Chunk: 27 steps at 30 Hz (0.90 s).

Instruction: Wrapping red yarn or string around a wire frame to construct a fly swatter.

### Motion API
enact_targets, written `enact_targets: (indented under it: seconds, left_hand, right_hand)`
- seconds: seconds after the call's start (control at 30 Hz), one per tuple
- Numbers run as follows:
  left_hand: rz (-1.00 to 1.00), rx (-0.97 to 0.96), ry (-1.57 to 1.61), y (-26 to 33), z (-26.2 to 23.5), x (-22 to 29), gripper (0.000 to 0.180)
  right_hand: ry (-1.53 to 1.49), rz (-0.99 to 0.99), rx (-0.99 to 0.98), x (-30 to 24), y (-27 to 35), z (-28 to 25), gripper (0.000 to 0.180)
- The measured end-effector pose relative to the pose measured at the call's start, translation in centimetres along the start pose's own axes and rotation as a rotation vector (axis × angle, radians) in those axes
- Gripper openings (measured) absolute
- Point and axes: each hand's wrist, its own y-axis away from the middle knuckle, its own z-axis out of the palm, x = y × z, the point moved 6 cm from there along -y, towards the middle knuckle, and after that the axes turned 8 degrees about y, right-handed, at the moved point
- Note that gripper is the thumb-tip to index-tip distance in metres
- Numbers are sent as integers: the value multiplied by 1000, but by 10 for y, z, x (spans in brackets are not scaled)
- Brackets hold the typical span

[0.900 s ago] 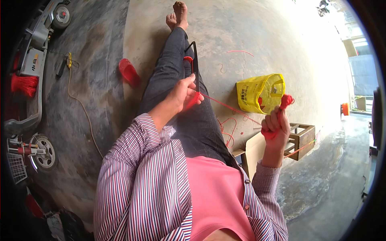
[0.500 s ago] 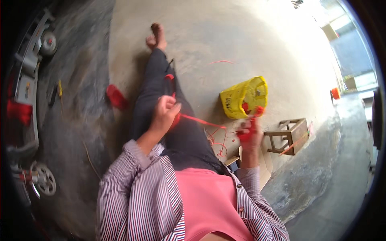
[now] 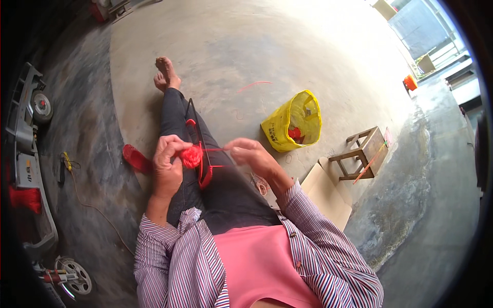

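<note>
Over my lap, my left hand (image 3: 168,159) is closed around a round, red bundle (image 3: 191,156) that looks like coiled cord. To its right, my right hand (image 3: 251,155) is slightly blurred, its fingers curled on a red strand (image 3: 215,150) stretched from the bundle side. A thin black frame (image 3: 196,110) with red end pieces lies along my thighs, beyond and beside the bundle; I cannot tell its kind. One of its red pieces (image 3: 206,178) sits just below the strand, where a second red line runs rightward.
A yellow bag (image 3: 277,126) with red items inside stands right of my legs. Farther right are a wooden stool (image 3: 367,154) and flattened cardboard (image 3: 326,192). A red slipper (image 3: 136,158) lies left; a yellow cable (image 3: 97,208) crosses the floor near a wheeled vehicle (image 3: 25,164).
My right hand has come left from beside the yellow bag to my lap, no longer showing the red bundle it held. A red bundle now shows in my left hand. The whole view has shifted.
</note>
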Motion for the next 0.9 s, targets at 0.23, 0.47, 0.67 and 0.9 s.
enact_targets:
  seconds: [0.23, 0.47, 0.67, 0.9]
  left_hand:
    - [-279, -283, -462, 29, 43, -82, 18]
    - [-246, -174, -222, 30, 42, -71, 19]
    - [-571, -150, 262, 52, 48, -81, 20]
    - [-666, -175, 242, 75, 59, -98, 34]
  right_hand:
    - [872, -310, 44, 5, -39, 40, 31]
    - [976, -244, 91, 6, -37, 15, 29]
    - [108, -306, 235, -40, -9, -2, 21]
    - [-440, -326, -239, -75, 36, 41, 19]
